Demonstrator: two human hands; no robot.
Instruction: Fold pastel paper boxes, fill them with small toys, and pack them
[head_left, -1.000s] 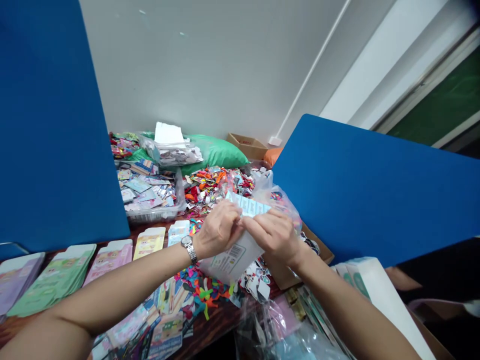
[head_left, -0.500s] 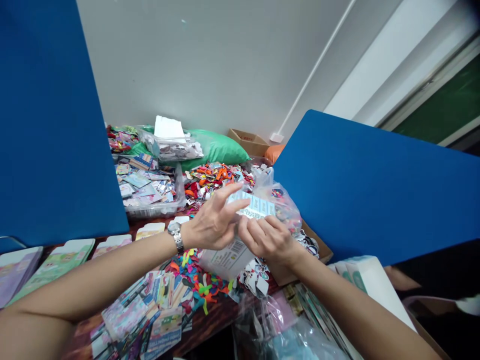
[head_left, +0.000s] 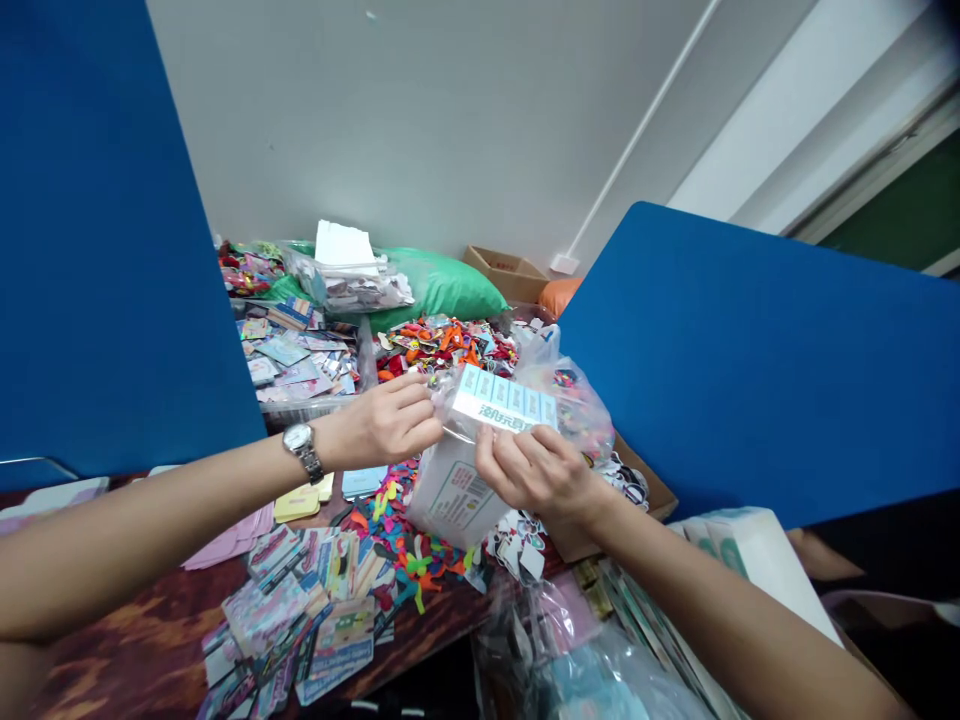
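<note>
A clear plastic bag (head_left: 433,505) encloses a white printed pack (head_left: 459,490) with a strip of light-blue squares along its top. It stands tilted over the table in front of me. At its left edge my left hand (head_left: 401,418), with a watch on the wrist, is closed in a pinch on the clear film. My right hand (head_left: 534,470) is closed on the front upper side of the bag, thumb and fingertips together near the printed lettering. Beneath the pack lie bright balloon-like pieces (head_left: 412,560) and small white tags (head_left: 517,545).
Loose printed cards (head_left: 300,610) spread over the dark table at front left. Behind are a clear tub of cards (head_left: 300,365), a heap of colourful trinkets (head_left: 442,345) and a green sack (head_left: 450,285). Blue partitions (head_left: 750,370) flank the table. A plastic-wrapped bundle (head_left: 577,660) sits front right.
My left hand has drawn left from the pack, its fingers going from spread to pinched on the film. My right hand stays on the pack. The view has shifted slightly.
</note>
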